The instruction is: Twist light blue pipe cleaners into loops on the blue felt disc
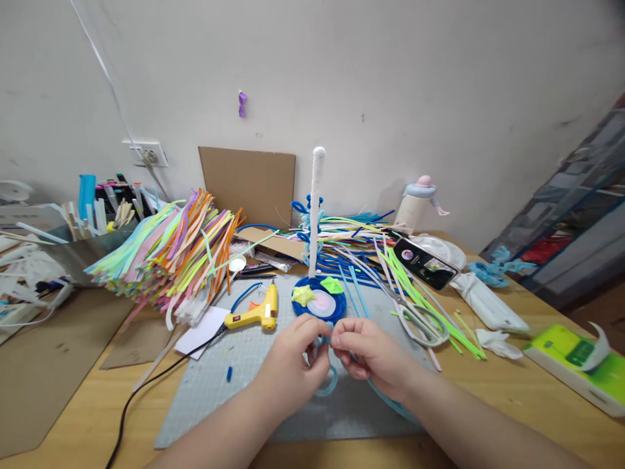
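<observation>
My left hand (300,355) and my right hand (366,352) meet above the grey cutting mat (205,404), both pinching a light blue pipe cleaner (329,384). It curls into a loop below my left fingers, and a length runs under my right hand toward the lower right. Just beyond my fingers sits a round dark blue base (344,306) with a pink and white centre and two yellow-green stars (303,296). A white wrapped post (316,208) stands upright behind it, with blue curled loops beside it.
On the left, a yellow glue gun (266,309) trails a black cord near a big pipe cleaner bundle (166,254). Scissors (422,322), a phone (426,262), a white power bank-like object (491,305) and a green box (579,365) are on the right. Cardboard (249,182) leans on the wall.
</observation>
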`<state>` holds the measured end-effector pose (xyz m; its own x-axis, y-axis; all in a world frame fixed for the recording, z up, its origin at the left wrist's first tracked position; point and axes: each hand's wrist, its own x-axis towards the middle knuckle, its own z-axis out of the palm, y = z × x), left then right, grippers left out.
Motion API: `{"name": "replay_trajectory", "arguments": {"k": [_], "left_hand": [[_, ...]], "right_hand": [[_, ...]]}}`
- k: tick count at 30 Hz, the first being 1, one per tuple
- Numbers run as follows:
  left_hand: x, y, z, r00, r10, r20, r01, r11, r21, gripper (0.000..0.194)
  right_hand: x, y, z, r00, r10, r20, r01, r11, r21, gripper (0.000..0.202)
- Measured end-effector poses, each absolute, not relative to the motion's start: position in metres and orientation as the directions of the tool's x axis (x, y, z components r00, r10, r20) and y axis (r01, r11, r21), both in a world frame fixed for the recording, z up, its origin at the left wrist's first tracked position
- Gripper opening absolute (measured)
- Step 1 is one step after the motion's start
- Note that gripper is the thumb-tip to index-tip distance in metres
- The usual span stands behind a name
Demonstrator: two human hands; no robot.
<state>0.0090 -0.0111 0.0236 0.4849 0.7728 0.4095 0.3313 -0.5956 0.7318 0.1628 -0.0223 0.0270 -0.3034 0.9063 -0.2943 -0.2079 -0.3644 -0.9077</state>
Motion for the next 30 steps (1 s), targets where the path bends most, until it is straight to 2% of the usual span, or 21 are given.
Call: {"name": "replay_trajectory", "arguments": {"k": [7, 10, 12, 14, 16, 18, 30], "left_hand": [[0.008, -0.012, 0.021, 0.47, 0.775, 0.422, 0.325, -0.597, 0.734, 0.023], [0.008, -0.014, 0.019, 0.433, 0.801, 0.413, 0.296, -0.559, 0.775, 0.026], [0.01, -0.014, 0.017, 0.364, 0.857, 0.365, 0.24, -0.465, 0.852, 0.03], [0.012, -0.012, 0.014, 0.317, 0.913, 0.256, 0.142, -0.312, 0.939, 0.031], [0.015, -0.01, 0.012, 0.336, 0.934, 0.118, 0.054, -0.144, 0.988, 0.021], [0.016, -0.008, 0.01, 0.349, 0.937, 0.035, 0.02, -0.044, 0.999, 0.014], [0.017, -0.007, 0.011, 0.266, 0.964, 0.016, -0.068, 0.002, 0.998, 0.018]], "right_hand": [[0.162, -0.022, 0.026, -0.309, 0.904, -0.294, -0.222, -0.369, -0.902, 0.014], [0.162, -0.022, 0.023, -0.327, 0.897, -0.299, -0.252, -0.387, -0.887, 0.016], [0.162, -0.022, 0.022, -0.325, 0.899, -0.294, -0.273, -0.387, -0.881, 0.016], [0.161, -0.022, 0.02, -0.297, 0.918, -0.265, -0.271, -0.347, -0.898, 0.015], [0.16, -0.022, 0.02, -0.262, 0.94, -0.221, -0.252, -0.287, -0.924, 0.015], [0.16, -0.022, 0.021, -0.253, 0.946, -0.205, -0.243, -0.267, -0.933, 0.015], [0.161, -0.023, 0.021, -0.296, 0.924, -0.242, -0.279, -0.326, -0.903, 0.025]]}}
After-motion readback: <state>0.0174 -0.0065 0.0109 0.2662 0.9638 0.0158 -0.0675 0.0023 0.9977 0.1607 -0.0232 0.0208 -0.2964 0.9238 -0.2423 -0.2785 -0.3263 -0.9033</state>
